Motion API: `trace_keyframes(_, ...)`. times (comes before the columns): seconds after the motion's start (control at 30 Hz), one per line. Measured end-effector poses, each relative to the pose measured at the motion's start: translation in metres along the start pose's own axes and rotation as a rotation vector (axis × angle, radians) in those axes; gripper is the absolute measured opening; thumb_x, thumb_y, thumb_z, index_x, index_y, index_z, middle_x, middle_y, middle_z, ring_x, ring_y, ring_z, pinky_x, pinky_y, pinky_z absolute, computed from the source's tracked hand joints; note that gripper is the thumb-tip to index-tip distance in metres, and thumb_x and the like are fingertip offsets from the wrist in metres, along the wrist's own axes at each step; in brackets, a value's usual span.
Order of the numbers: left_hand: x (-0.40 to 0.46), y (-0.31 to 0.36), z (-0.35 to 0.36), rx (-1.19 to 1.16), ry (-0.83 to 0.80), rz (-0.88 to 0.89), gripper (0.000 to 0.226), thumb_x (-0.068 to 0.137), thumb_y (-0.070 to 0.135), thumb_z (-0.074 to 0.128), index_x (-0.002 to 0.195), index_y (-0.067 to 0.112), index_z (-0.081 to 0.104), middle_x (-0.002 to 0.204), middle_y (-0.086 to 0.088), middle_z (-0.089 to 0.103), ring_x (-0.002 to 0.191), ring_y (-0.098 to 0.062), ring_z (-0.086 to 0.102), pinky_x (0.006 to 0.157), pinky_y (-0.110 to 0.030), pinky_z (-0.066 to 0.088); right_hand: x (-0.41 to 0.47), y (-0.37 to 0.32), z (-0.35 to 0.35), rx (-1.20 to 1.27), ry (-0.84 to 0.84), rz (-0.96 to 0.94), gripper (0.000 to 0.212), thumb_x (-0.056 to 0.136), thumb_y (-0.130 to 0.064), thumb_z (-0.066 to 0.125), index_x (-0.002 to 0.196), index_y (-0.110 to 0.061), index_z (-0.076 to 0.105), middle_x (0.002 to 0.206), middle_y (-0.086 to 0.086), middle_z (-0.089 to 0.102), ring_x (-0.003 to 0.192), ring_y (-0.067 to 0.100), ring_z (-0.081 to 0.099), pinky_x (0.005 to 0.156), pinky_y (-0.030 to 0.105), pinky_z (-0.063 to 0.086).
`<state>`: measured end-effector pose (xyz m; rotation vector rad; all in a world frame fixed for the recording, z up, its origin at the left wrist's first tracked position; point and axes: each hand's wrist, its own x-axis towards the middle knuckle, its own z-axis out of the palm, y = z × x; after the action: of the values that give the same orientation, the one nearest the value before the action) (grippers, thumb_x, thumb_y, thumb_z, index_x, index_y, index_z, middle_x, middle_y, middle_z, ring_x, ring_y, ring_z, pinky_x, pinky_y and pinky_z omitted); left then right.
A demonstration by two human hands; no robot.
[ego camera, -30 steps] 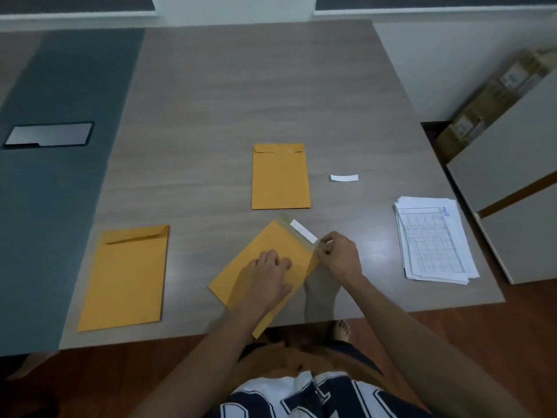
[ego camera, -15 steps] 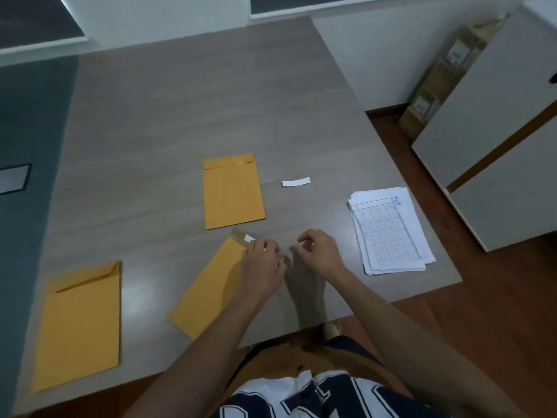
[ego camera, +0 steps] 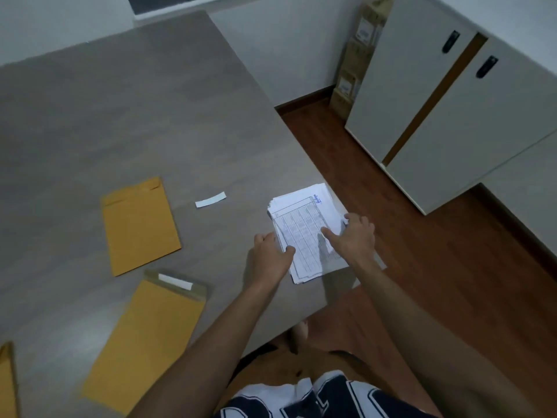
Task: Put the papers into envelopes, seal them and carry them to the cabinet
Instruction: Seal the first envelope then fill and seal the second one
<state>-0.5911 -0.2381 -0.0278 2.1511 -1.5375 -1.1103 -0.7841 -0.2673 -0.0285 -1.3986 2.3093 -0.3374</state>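
Observation:
A stack of white printed papers (ego camera: 304,227) lies near the table's right edge. My left hand (ego camera: 269,257) holds the stack's left edge, with the thumb on the top sheet. My right hand (ego camera: 354,236) grips the right edge, thumb stretched across the print and fingers curled over the side. One brown envelope (ego camera: 147,336) lies at the front with its flap open and a white strip (ego camera: 175,281) on the flap. A second brown envelope (ego camera: 140,226) lies flat behind it. A third envelope (ego camera: 6,384) shows only as a sliver at the left border.
A loose white strip (ego camera: 210,200) lies on the grey table (ego camera: 120,116) between the far envelope and the papers. A white cabinet (ego camera: 428,110) with two black handles stands to the right across a wooden floor. Cardboard boxes (ego camera: 354,64) are stacked beside it.
Both hands left the front envelope's flap and moved right to the paper stack. The view swung right, and the cabinet now fills the upper right.

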Motion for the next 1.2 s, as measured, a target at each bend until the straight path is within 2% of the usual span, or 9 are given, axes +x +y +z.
trace_keyframes(0.23, 0.01, 0.019, 0.023, 0.0, 0.018, -0.094, 0.057, 0.078, 0.052, 0.055, 0.125, 0.021, 0.061, 0.116, -0.001, 0.045, 0.111, -0.022, 0.053, 0.094, -0.043, 0.052, 0.023, 0.009, 0.001, -0.011, -0.104, -0.059, 0.068, 0.069, -0.061, 0.073, 0.119, -0.019, 0.055, 0.12, 0.004, 0.054, 0.11, 0.02, 0.049, 0.092, 0.038, 0.049)
trace_keyframes(0.4, 0.015, 0.027, 0.029, -0.032, 0.073, -0.146, 0.06, 0.083, 0.045, 0.064, 0.135, 0.016, 0.056, 0.128, -0.004, 0.047, 0.119, -0.023, 0.052, 0.1, -0.043, 0.049, 0.025, 0.009, 0.0, 0.01, -0.114, -0.079, 0.065, 0.072, -0.049, 0.078, 0.123, -0.017, 0.053, 0.123, 0.006, 0.052, 0.113, 0.023, 0.048, 0.094, 0.038, 0.046)
trace_keyframes(0.57, 0.037, 0.027, 0.037, -0.237, 0.087, -0.316, 0.065, 0.052, 0.063, 0.062, 0.104, 0.025, 0.068, 0.111, 0.004, 0.067, 0.094, -0.019, 0.068, 0.084, -0.045, 0.058, 0.027, 0.012, 0.0, 0.054, -0.134, -0.08, 0.063, 0.072, -0.044, 0.079, 0.122, -0.017, 0.053, 0.121, 0.005, 0.052, 0.112, 0.023, 0.049, 0.094, 0.037, 0.046)
trace_keyframes(0.63, 0.045, 0.026, 0.039, -0.292, 0.076, -0.343, 0.046, 0.05, 0.058, 0.063, 0.077, 0.021, 0.069, 0.087, 0.007, 0.073, 0.076, -0.018, 0.072, 0.075, -0.047, 0.061, 0.028, 0.013, 0.002, 0.068, -0.129, -0.08, 0.062, 0.071, -0.046, 0.08, 0.119, -0.018, 0.053, 0.119, 0.004, 0.052, 0.11, 0.022, 0.05, 0.092, 0.036, 0.047)
trace_keyframes(0.7, 0.045, 0.033, 0.035, -0.313, 0.059, -0.348, 0.028, 0.06, 0.047, 0.069, 0.066, 0.02, 0.068, 0.072, 0.011, 0.072, 0.067, -0.016, 0.072, 0.071, -0.047, 0.062, 0.027, 0.013, 0.001, 0.076, -0.13, -0.083, 0.062, 0.071, -0.046, 0.08, 0.119, -0.017, 0.053, 0.119, 0.004, 0.052, 0.109, 0.021, 0.05, 0.091, 0.033, 0.046)
trace_keyframes(0.83, 0.038, 0.041, 0.032, -0.281, 0.064, -0.341, 0.025, 0.071, 0.041, 0.072, 0.087, 0.027, 0.058, 0.083, 0.013, 0.068, 0.073, -0.013, 0.068, 0.076, -0.042, 0.059, 0.027, 0.013, 0.0, 0.094, -0.124, -0.092, 0.06, 0.071, -0.044, 0.08, 0.117, -0.016, 0.054, 0.118, 0.005, 0.052, 0.109, 0.022, 0.05, 0.09, 0.032, 0.045)
trace_keyframes(0.93, 0.034, 0.042, 0.032, -0.213, 0.116, -0.3, 0.027, 0.081, 0.038, 0.071, 0.09, 0.03, 0.046, 0.088, 0.013, 0.064, 0.077, -0.012, 0.065, 0.075, -0.039, 0.056, 0.026, 0.014, -0.001, 0.103, -0.125, -0.084, 0.06, 0.071, -0.044, 0.08, 0.117, -0.017, 0.054, 0.117, 0.004, 0.053, 0.108, 0.021, 0.05, 0.089, 0.03, 0.044)
trace_keyframes(1.03, 0.032, 0.044, 0.032, -0.228, 0.154, -0.225, 0.024, 0.089, 0.029, 0.068, 0.102, 0.032, 0.048, 0.094, 0.013, 0.067, 0.081, -0.011, 0.065, 0.077, -0.041, 0.057, 0.026, 0.015, -0.002, 0.124, -0.119, -0.101, 0.059, 0.071, -0.041, 0.081, 0.116, -0.015, 0.054, 0.117, 0.006, 0.053, 0.109, 0.021, 0.049, 0.084, 0.026, 0.04)
trace_keyframes(1.2, 0.026, 0.044, 0.033, -0.1, 0.201, -0.08, 0.043, 0.095, 0.027, 0.061, 0.134, 0.036, 0.048, 0.119, 0.005, 0.059, 0.1, -0.016, 0.062, 0.081, -0.043, 0.057, 0.025, 0.015, 0.0, 0.125, -0.118, -0.092, 0.058, 0.07, -0.044, 0.08, 0.114, -0.017, 0.053, 0.116, 0.004, 0.053, 0.108, 0.02, 0.049, 0.081, 0.026, 0.04)
